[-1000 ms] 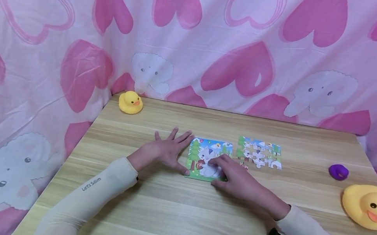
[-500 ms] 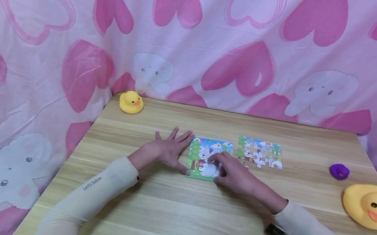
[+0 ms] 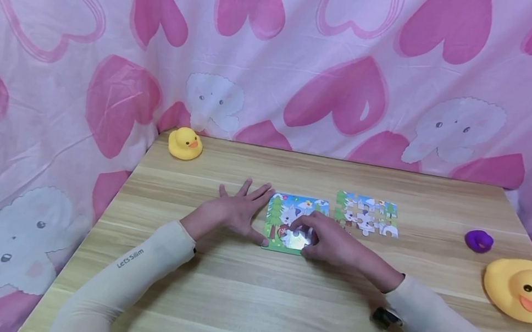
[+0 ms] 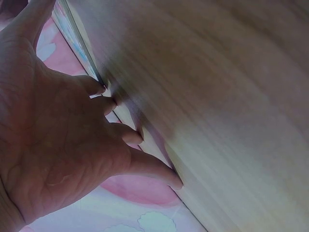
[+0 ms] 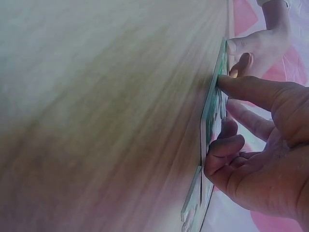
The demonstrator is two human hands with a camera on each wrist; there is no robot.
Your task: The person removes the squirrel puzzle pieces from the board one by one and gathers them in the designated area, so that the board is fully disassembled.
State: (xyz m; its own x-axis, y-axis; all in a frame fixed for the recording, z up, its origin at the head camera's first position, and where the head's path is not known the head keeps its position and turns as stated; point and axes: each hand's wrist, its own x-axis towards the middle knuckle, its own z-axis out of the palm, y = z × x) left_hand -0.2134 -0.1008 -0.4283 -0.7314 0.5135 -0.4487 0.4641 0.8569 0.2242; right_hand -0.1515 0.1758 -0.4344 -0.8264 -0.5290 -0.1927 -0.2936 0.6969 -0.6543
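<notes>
A square picture puzzle board (image 3: 274, 222) lies on the table, showing a grey cartoon animal among trees. My left hand (image 3: 239, 215) is spread flat beside it, thumb and fingertips at its left edge; the left wrist view shows the fingers (image 4: 145, 166) straight. My right hand (image 3: 329, 240) bends over the board's lower right, thumb and index finger around a shiny puzzle piece (image 3: 295, 240) in the picture. In the right wrist view the thumb touches the board (image 5: 208, 116) and the other fingers are curled. The hand hides the board's right part.
To the board's right lies a group of loosely joined puzzle pieces (image 3: 366, 216). A small yellow duck (image 3: 185, 144) stands at the back left. A purple duck (image 3: 479, 241) and a large yellow duck (image 3: 525, 291) are at the right. A pink heart curtain (image 3: 278, 68) hangs behind.
My right fingers have shifted slightly left and the wrist a little up and left. The area between thumb and index has turned from grey to bright glare. My left hand has stayed put.
</notes>
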